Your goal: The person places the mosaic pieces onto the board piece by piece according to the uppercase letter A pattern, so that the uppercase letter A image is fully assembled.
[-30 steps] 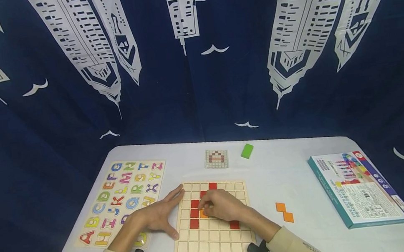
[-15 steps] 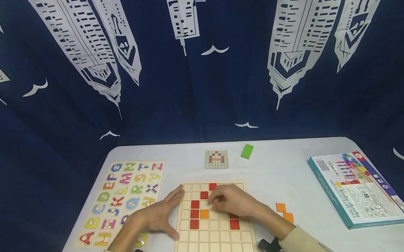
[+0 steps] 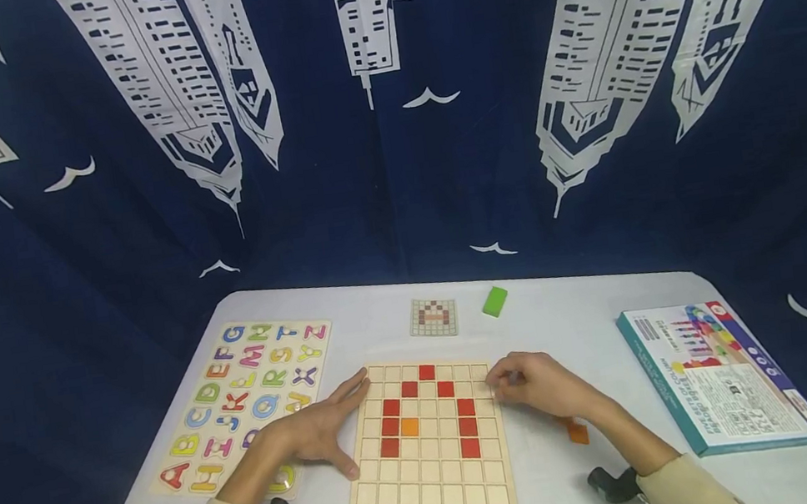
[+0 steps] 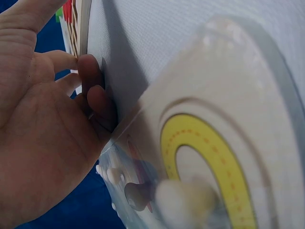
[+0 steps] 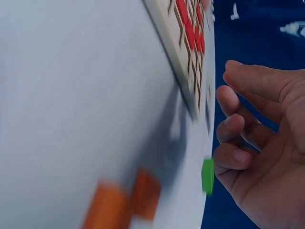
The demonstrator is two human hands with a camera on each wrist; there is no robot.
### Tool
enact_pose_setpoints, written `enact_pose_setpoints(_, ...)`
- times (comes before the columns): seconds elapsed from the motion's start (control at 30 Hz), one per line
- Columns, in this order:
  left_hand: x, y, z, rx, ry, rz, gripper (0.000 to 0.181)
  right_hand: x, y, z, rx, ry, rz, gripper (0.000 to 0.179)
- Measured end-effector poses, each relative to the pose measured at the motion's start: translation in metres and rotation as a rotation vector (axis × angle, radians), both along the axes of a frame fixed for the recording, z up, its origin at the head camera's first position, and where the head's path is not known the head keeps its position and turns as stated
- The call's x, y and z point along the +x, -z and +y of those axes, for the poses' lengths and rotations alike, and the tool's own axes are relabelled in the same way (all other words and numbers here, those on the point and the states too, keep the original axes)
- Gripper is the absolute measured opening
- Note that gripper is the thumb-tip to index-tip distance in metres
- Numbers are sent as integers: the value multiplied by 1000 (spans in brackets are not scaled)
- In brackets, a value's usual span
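A square wooden grid board [image 3: 432, 484] lies on the table, with several red tiles [image 3: 468, 426] in its cells. One orange tile [image 3: 410, 427] sits inside the red outline, near its left side. My left hand [image 3: 318, 435] steadies the board's left edge, thumb and fingers spread along it. Beyond the right edge is my right hand [image 3: 536, 383], in the air with loosely bent fingers. The right wrist view shows nothing between its fingertips [image 5: 228, 98]. Two loose orange tiles [image 3: 578, 432] lie right of the board, partly covered by the right forearm.
An alphabet puzzle board [image 3: 238, 381] lies left, its corner under the left forearm. Behind the grid board are a small pattern card [image 3: 432, 317] and a green block [image 3: 494, 302]. A boxed set [image 3: 722, 381] lies at the right. A dark patterned cloth [image 3: 392, 161] hangs behind.
My right hand has let go of the orange tile on the board and moved right, past the board's edge. The left hand stays where it was.
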State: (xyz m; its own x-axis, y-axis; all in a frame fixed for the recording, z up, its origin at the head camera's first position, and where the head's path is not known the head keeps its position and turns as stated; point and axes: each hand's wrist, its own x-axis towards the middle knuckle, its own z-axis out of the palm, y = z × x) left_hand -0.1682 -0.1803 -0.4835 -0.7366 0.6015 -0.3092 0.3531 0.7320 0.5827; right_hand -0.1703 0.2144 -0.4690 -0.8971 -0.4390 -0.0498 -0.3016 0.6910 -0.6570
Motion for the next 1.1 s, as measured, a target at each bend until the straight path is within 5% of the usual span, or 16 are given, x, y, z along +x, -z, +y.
enact_pose_setpoints(0.53, -1, 0, 2, -15, -8, -2, 135, 13, 2, 77, 119, 40, -79, 31)
enact_pose_setpoints(1.1, -1, 0, 1, -14, -12, 0, 136, 16, 14, 84, 138, -19, -61, 25)
